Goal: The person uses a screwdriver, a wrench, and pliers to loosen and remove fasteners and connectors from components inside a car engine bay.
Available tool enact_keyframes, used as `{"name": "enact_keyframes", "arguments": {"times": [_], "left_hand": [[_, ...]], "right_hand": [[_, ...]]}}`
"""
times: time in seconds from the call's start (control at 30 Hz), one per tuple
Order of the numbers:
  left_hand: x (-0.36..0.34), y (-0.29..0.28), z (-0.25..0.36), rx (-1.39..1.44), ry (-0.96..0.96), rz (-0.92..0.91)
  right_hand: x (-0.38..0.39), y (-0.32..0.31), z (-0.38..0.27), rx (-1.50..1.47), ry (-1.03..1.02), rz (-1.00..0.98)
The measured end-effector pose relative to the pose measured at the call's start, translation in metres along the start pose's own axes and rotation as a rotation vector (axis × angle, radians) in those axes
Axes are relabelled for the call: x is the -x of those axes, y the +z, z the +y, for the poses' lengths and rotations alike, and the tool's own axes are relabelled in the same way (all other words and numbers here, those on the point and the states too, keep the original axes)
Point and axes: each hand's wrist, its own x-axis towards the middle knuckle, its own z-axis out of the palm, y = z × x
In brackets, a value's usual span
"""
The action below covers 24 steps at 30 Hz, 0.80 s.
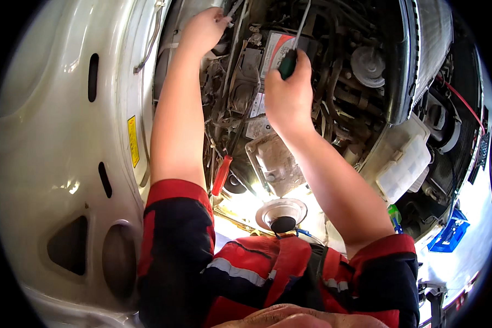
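My left hand point(202, 31) reaches to the far left of the engine bay. Its fingers are closed near a slim pale grey piece, but what they grip is partly hidden and too small to name. My right hand point(291, 95) wraps round the dark green handle of a screwdriver point(287, 64), whose thin metal shaft points away from me. The screwdriver passes over a battery point(272, 48) with a white and red label. Below my left hand, between my forearms, a tool with a red handle point(222, 176) rests among wires and hoses.
A pale car body panel point(44, 142) with cut-out holes fills the left side. Dirty hoses and a round metal part point(368, 66) lie right of my right hand. A translucent plastic reservoir point(404, 169) is at the right, and a blue crate point(449, 232) stands beyond it.
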Motion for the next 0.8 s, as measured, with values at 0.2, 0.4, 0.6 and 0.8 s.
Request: {"name": "enact_keyframes", "arguments": {"times": [0.2, 0.4, 0.6, 0.8], "left_hand": [[-0.037, 0.029, -0.002, -0.419, 0.186, -0.367], [-0.053, 0.004, -0.040, 0.366, -0.158, -0.314], [-0.053, -0.002, -0.053, 0.544, -0.243, -0.459], [-0.052, -0.011, -0.049, 0.685, -0.231, -0.524]], "right_hand": [[-0.077, 0.017, 0.037, 0.252, -0.325, 0.168], [-0.086, 0.027, 0.043, 0.227, -0.409, 0.097], [-0.084, 0.024, 0.038, 0.111, -0.303, 0.091], [-0.084, 0.026, 0.043, 0.179, -0.351, 0.110]]}}
